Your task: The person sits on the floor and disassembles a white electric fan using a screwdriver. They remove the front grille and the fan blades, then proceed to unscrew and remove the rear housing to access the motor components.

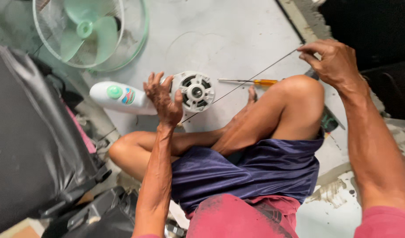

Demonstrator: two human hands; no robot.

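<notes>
Motor housing looking rigid, fairly heavy; I'm gripping its rim with my left hand. My right hand is pinching the thin springy rod at its end.

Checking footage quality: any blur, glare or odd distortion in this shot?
Head view: even daylight, no harsh glare; the left hand on the fan motor is sharp, the thin wire pinched by the right hand faint; wide-angle stretch at edges.
</notes>
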